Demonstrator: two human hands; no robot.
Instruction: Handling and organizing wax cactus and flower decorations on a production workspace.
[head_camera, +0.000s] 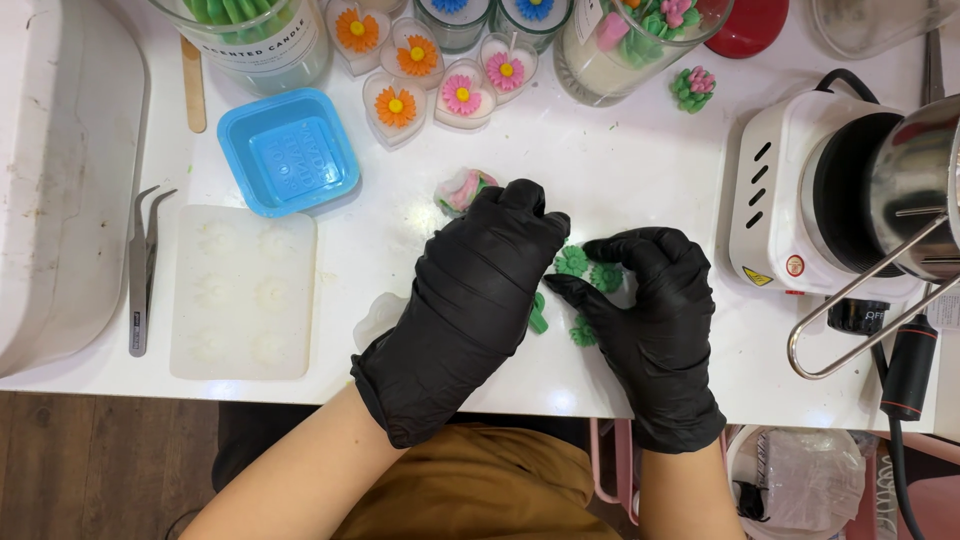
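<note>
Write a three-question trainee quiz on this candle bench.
1. True or false: both hands wear black gloves.
2. What lies left of the translucent white silicone mould? A) metal tweezers B) scissors C) a spoon
3. What do the left hand and right hand meet over?

Key
1. True.
2. A, the metal tweezers.
3. Small green wax flower pieces on the white table.
</note>
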